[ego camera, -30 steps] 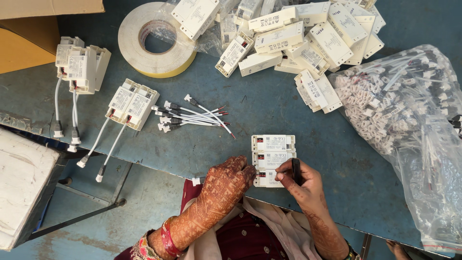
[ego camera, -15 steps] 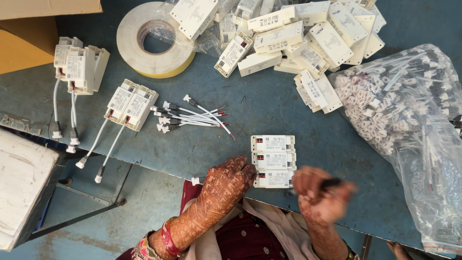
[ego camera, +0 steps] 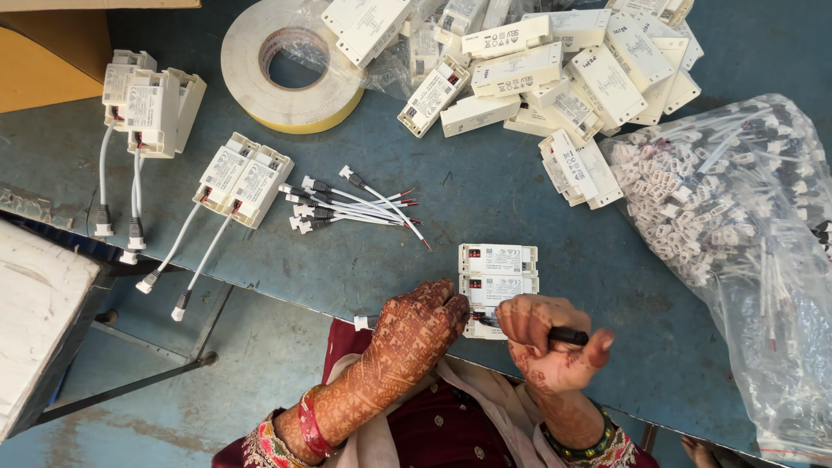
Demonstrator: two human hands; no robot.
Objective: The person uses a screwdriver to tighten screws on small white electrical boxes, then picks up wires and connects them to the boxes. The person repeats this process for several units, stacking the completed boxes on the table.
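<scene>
A: Which step is this?

B: Looks like wiring work on the white boxes [ego camera: 497, 282], 3 in a row at the near table [ego camera: 485, 186] edge. The left hand [ego camera: 414, 334] presses its fingers flat on the nearest box. The right hand [ego camera: 555, 342] is closed around a dark tool [ego camera: 568, 335], tip at that box's end.

A: Next move?

B: I'd judge a steady box and a well-aimed tip. The boxes are flat, labelled, red marks at the left end; loose wires [ego camera: 351, 208] lie farther back.
</scene>
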